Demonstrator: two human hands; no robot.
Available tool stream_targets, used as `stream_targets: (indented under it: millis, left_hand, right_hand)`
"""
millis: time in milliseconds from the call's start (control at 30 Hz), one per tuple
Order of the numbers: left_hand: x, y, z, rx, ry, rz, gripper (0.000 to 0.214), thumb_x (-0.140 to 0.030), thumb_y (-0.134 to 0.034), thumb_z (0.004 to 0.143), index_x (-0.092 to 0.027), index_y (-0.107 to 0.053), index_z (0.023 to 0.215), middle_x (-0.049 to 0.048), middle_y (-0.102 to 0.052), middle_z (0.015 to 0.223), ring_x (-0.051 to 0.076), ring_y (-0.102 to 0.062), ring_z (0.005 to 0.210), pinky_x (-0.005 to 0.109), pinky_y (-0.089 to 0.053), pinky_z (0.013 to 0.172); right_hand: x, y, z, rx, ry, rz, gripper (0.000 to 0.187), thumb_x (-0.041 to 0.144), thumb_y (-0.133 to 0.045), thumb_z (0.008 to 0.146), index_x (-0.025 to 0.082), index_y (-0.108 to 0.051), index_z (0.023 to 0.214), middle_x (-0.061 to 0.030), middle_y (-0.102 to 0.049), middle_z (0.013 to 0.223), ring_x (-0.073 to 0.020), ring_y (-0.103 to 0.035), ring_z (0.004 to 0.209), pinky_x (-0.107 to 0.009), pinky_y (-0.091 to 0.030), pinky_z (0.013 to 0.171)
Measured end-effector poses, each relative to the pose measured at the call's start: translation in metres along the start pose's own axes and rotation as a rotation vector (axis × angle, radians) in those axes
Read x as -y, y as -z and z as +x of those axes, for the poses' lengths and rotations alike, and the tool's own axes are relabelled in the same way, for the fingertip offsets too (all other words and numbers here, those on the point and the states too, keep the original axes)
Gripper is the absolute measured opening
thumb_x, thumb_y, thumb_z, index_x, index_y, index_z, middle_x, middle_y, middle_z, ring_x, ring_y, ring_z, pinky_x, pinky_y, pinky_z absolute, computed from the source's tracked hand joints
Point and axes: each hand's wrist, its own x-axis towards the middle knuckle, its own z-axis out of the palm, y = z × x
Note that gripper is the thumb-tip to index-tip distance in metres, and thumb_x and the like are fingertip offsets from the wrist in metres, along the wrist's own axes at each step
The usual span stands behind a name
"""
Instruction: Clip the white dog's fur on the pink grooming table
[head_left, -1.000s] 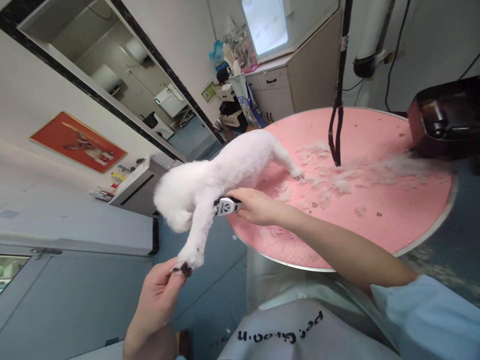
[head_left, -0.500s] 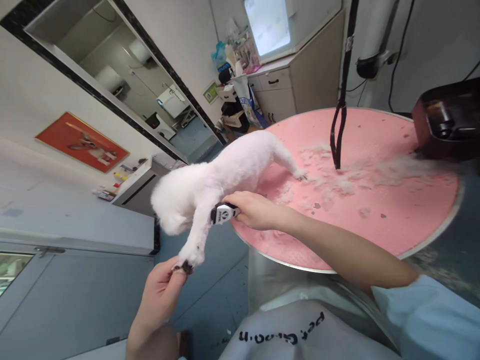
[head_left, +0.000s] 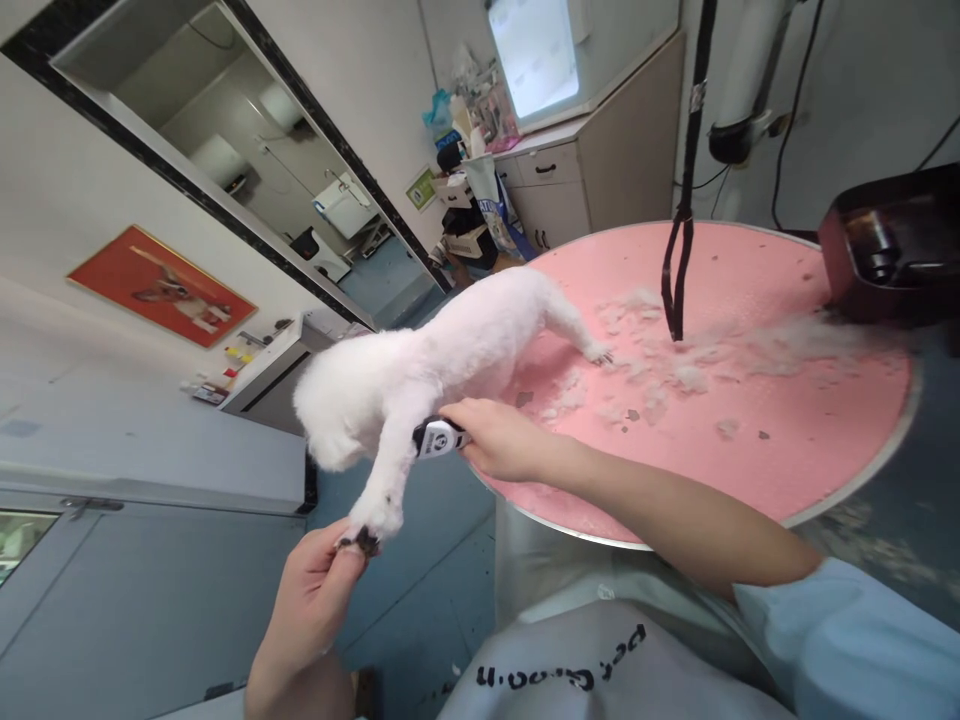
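Observation:
A white dog (head_left: pixel 480 325) stands on the round pink table (head_left: pixel 750 430), its head turned away to the left. My left hand (head_left: pixel 315 590) pinches the dog's front paw (head_left: pixel 367 540) between thumb and fingers, holding the leg stretched out past the table's edge. In my right hand (head_left: pixel 499 437) is a pair of hair clippers (head_left: pixel 439 438), white and black, with the black head against the inner side of the raised leg (head_left: pixel 401 440). The blade itself is hidden by the fur.
Loose white fur (head_left: pixel 690 375) lies across the table. A black looped strap (head_left: pixel 679 270) hangs above it. At the table's right edge sits a dark machine (head_left: pixel 892 250). Behind are a cabinet (head_left: pixel 555 180) and a large mirror (head_left: pixel 277 150).
The clippers and my right hand have shifted slightly left and down along the leg. My left hand, still on the paw, has moved a little left and down.

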Motion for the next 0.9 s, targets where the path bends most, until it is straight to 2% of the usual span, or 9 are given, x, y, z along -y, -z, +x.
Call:
stream_targets:
  millis: [133,167,267,333,433,567,700,767,900]
  left_hand:
    - [0.002,-0.002,0.004,-0.026,0.029,0.003,0.043,-0.042,-0.053,0.091,-0.014,-0.054,0.058,-0.0014,-0.039,0.054,0.009,-0.035,0.051,0.021,-0.03,0.049]
    - [0.001,-0.002,0.005,-0.03,0.027,0.008,0.042,-0.041,-0.053,0.091,-0.014,-0.054,0.059,-0.0014,-0.039,0.054,0.009,-0.035,0.051,0.022,-0.03,0.048]
    - [-0.003,-0.005,0.008,-0.038,-0.003,0.021,0.038,-0.039,-0.052,0.091,-0.014,-0.058,0.062,-0.0017,-0.042,0.053,0.009,-0.037,0.05,0.022,-0.03,0.048]
    - [-0.006,-0.007,0.009,-0.026,-0.022,0.027,0.039,-0.039,-0.052,0.091,-0.015,-0.057,0.061,-0.0017,-0.041,0.052,0.009,-0.037,0.049,0.022,-0.03,0.048]
    - [-0.007,-0.01,0.007,-0.034,-0.015,0.039,0.041,-0.039,-0.051,0.091,-0.015,-0.053,0.058,-0.0014,-0.04,0.053,0.009,-0.036,0.05,0.022,-0.029,0.048]
    - [-0.003,-0.01,0.003,-0.034,0.014,0.025,0.039,-0.04,-0.052,0.09,-0.015,-0.056,0.06,-0.0013,-0.04,0.054,0.01,-0.035,0.05,0.022,-0.03,0.048]
    - [-0.004,-0.009,0.004,-0.022,0.003,0.0,0.042,-0.041,-0.053,0.089,-0.015,-0.051,0.056,-0.0012,-0.039,0.053,0.009,-0.035,0.05,0.022,-0.03,0.047]
    - [-0.007,-0.01,0.005,-0.022,-0.006,0.013,0.042,-0.04,-0.053,0.089,-0.015,-0.053,0.056,-0.001,-0.041,0.052,0.009,-0.036,0.05,0.021,-0.031,0.047]
    - [-0.006,-0.011,0.005,-0.034,0.012,0.026,0.038,-0.04,-0.053,0.089,-0.014,-0.063,0.063,-0.0005,-0.046,0.052,0.01,-0.039,0.049,0.021,-0.032,0.047]
  right_hand:
    - [0.005,-0.04,-0.022,-0.014,0.094,0.273,0.043,0.007,-0.058,0.077,0.017,-0.057,0.118,-0.0127,-0.066,0.112,-0.0264,-0.059,0.106,-0.041,-0.045,0.091]
    - [0.006,-0.053,-0.027,-0.033,0.017,0.414,0.043,0.009,-0.06,0.075,0.017,-0.056,0.117,-0.0118,-0.065,0.112,-0.0257,-0.059,0.105,-0.04,-0.046,0.09]
    - [0.01,-0.087,-0.029,-0.101,-0.439,0.971,0.033,0.02,-0.063,0.075,0.02,-0.053,0.107,-0.0063,-0.066,0.102,-0.0218,-0.062,0.093,-0.036,-0.048,0.078]
    - [0.015,-0.101,-0.02,-0.101,-0.654,1.333,0.032,0.03,-0.068,0.074,0.022,-0.05,0.099,-0.0019,-0.065,0.091,-0.019,-0.063,0.081,-0.032,-0.048,0.068]
    - [0.02,-0.1,-0.003,-0.156,-0.63,1.675,0.047,0.04,-0.081,0.064,0.023,-0.05,0.095,0.0005,-0.067,0.085,-0.0175,-0.064,0.075,-0.029,-0.046,0.062]
    - [0.01,-0.074,0.001,-0.324,-0.557,1.804,0.054,0.04,-0.088,0.058,0.024,-0.051,0.094,0.0007,-0.069,0.084,-0.0196,-0.067,0.079,-0.031,-0.048,0.065]
    - [-0.007,-0.057,-0.011,-0.442,-0.538,1.819,0.042,0.033,-0.084,0.066,0.022,-0.054,0.092,-0.0006,-0.07,0.086,-0.0187,-0.068,0.083,-0.031,-0.049,0.07]
    - [-0.006,-0.059,-0.015,-0.384,-0.55,1.804,0.04,0.033,-0.084,0.067,0.022,-0.054,0.091,-0.0005,-0.07,0.085,-0.018,-0.068,0.08,-0.03,-0.049,0.068]
    - [0.005,-0.067,-0.016,-0.097,-0.594,1.781,0.043,0.034,-0.085,0.065,0.021,-0.055,0.092,0.0001,-0.069,0.08,-0.0186,-0.067,0.071,-0.032,-0.05,0.064]
